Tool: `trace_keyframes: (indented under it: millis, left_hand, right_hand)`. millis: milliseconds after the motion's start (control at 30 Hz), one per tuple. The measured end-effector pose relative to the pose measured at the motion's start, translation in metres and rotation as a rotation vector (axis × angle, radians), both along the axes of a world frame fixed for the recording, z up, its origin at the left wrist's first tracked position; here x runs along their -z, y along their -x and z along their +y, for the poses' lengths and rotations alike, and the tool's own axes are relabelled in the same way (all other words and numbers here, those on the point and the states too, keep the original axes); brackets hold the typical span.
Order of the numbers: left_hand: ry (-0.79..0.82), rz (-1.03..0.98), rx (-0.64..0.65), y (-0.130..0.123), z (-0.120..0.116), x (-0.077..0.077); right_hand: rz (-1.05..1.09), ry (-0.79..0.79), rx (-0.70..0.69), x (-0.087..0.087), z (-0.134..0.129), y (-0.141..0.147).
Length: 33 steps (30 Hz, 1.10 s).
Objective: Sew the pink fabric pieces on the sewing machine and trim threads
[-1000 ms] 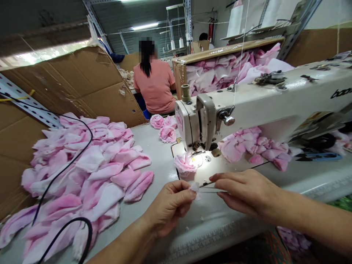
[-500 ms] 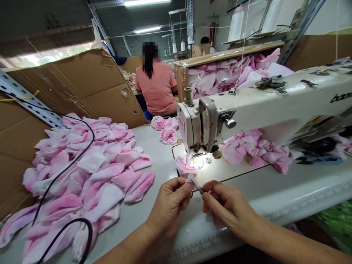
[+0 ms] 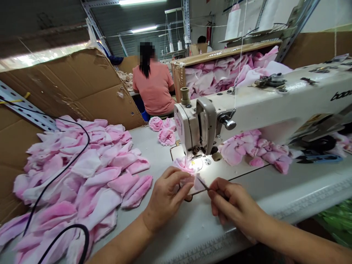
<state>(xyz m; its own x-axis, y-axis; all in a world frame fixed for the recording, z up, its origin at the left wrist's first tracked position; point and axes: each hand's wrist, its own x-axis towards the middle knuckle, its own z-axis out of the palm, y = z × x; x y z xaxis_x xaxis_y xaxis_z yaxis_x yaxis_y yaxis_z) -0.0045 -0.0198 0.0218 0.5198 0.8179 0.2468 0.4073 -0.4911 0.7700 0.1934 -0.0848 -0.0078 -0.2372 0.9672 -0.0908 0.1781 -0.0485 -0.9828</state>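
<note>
My right hand (image 3: 231, 201) grips slim metal tweezers (image 3: 204, 184), whose tips meet the pale end of a pink fabric piece (image 3: 198, 182). My left hand (image 3: 167, 194) is beside it, thumb and forefinger curled around the pink fabric, though part of the grip is hidden. Just behind the fingers, a pink rolled fabric flower (image 3: 183, 163) lies under the lit needle area of the sewing machine (image 3: 192, 124). Whether the fabric piece joins that flower is hard to see.
A large heap of pink-white fabric pieces (image 3: 93, 172) covers the table's left side, crossed by a black cable (image 3: 59, 176). Finished-looking fabric flowers (image 3: 166, 136) sit behind the machine head. More pink pieces (image 3: 255, 148) and blue-handled snips (image 3: 319, 158) lie right. A person (image 3: 154, 86) sits beyond.
My left thumb and forefinger have spread slightly and shifted up over the fabric. The tweezers and the pale fabric end have moved a little right. The view has shifted slightly.
</note>
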Motion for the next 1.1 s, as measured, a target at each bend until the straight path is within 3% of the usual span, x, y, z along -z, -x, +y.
trace_keyframes:
  millis: [67, 100, 167, 300, 533, 700, 1100]
  left_hand:
    - [-0.413, 0.201, 0.105, 0.001, 0.016, 0.000]
    - [-0.536, 0.303, 0.157, 0.001, 0.023, 0.002]
    - [-0.631, 0.475, 0.228, -0.001, 0.033, 0.006]
    - [-0.643, 0.675, 0.245, -0.003, 0.038, 0.014]
    - [-0.696, 0.714, 0.261, -0.007, 0.039, 0.015]
    - [-0.689, 0.697, 0.319, -0.008, 0.044, 0.014]
    - [-0.778, 0.525, 0.243, -0.016, 0.045, 0.013]
  right_hand:
    - [0.024, 0.079, 0.024, 0.000, 0.005, -0.008]
    - [0.041, 0.115, 0.034, 0.000, 0.008, -0.012]
    - [0.078, 0.174, 0.058, 0.000, 0.014, -0.019]
    - [0.093, 0.235, 0.094, -0.005, 0.024, -0.025]
    - [0.178, 0.330, 0.138, -0.007, 0.042, -0.018]
    - [0.185, 0.377, 0.113, -0.008, 0.054, -0.013]
    - [0.094, 0.396, 0.138, -0.021, 0.068, -0.003]
